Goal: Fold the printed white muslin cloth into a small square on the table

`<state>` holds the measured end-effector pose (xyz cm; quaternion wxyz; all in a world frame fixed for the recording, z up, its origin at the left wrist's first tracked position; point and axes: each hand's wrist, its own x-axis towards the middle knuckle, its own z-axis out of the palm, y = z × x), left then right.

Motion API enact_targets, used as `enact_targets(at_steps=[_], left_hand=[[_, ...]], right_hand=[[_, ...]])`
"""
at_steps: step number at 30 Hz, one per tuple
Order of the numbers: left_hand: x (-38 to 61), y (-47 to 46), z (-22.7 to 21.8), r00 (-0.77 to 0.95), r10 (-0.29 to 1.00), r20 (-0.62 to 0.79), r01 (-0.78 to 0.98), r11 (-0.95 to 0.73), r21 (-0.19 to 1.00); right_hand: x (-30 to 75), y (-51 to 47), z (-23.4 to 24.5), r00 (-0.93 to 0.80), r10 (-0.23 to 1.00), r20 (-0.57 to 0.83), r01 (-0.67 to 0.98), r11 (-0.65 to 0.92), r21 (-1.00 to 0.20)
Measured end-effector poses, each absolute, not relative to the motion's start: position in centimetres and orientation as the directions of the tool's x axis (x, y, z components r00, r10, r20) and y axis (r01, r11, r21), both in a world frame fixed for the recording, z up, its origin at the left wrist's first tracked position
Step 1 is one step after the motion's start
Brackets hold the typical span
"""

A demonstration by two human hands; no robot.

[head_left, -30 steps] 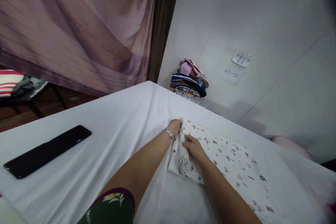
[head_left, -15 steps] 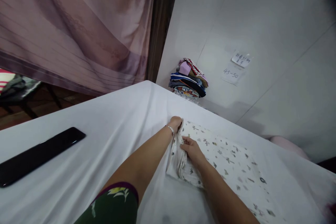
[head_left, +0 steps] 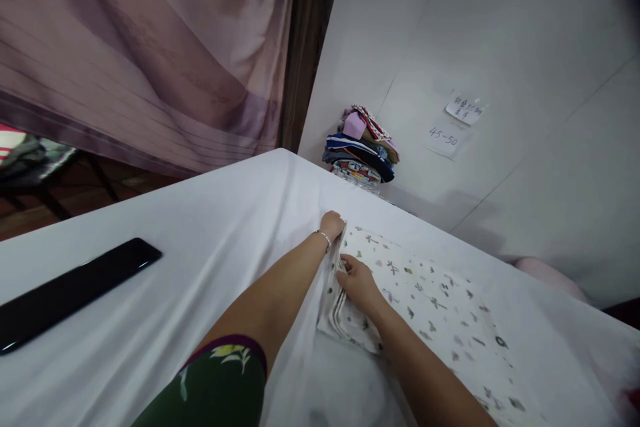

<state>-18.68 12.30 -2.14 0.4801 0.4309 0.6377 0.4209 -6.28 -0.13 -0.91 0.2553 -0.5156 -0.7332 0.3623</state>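
A white cloth printed with small grey-green palm and leaf shapes lies folded in layers on the white-covered table. At its far left corner, my left hand, with a silver bracelet at the wrist, is closed on the folded edge; its fingertips are hidden. My right hand pinches the layered left edge nearer to me, thumb on the side and fingers bent over it. Several fold layers show below the right hand.
The white table cover has loose creases. A long black glossy object lies at the left. Folded clothes are stacked by the wall, near paper notes. A pink curtain hangs behind, and a rounded pink thing shows beyond the right edge.
Both hands have shifted slightly left and away from me along the cloth's left edge. The layered folds there lean further left and lie flatter.
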Motion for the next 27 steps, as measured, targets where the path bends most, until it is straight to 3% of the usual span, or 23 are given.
enact_targets(at_steps=[5,9,13,17,23,27], left_hand=[[-19.0,12.0,-2.3,-0.224,0.939,-0.263,0.148,0.299,0.943],[-19.1,11.2,-1.9,-0.154,0.941,-0.302,0.125,0.322,0.939],[-19.8,9.8,-1.3,-0.082,0.943,-0.324,0.145,0.333,0.932],[-20.6,7.5,-1.2,-0.063,0.959,-0.277,0.246,0.284,0.927],[-20.2,3.0,-1.9,-0.082,0.995,-0.053,0.521,0.087,0.849],[-19.2,1.2,-1.9,-0.050,0.995,0.082,0.656,-0.029,0.754]], right_hand=[[-7.1,-0.8,-0.4,-0.412,0.907,0.093,0.726,0.388,-0.568],[-7.7,-1.5,-0.4,-0.400,0.914,0.063,0.819,0.388,-0.422],[-8.1,-1.9,-0.6,-0.378,0.926,0.018,0.864,0.359,-0.353],[-8.2,-2.0,-0.6,-0.369,0.929,0.026,0.863,0.353,-0.361],[-6.5,-4.0,-0.4,-0.472,0.868,0.154,0.695,0.474,-0.541],[-4.7,-7.9,-1.8,-0.571,0.770,0.285,0.622,0.632,-0.462]])
